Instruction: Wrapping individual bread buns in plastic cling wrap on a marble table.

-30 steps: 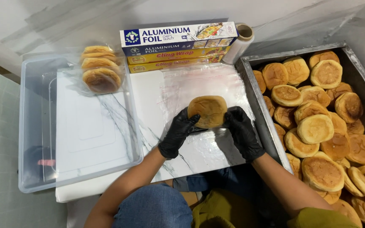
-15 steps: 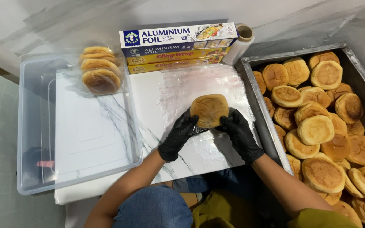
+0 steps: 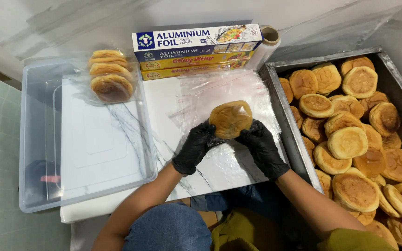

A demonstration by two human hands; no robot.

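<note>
Black-gloved left hand (image 3: 194,148) and right hand (image 3: 262,148), fingers closed on the bagged bun (image 3: 230,119), have lifted it slightly off the plastic sheets (image 3: 219,90)

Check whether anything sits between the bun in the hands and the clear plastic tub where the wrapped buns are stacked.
Nothing visible does. Both the left hand and right hand hold the bun over the marble board. Between it and the clear tub with the wrapped buns lies only bare board and flat plastic sheets.
</note>
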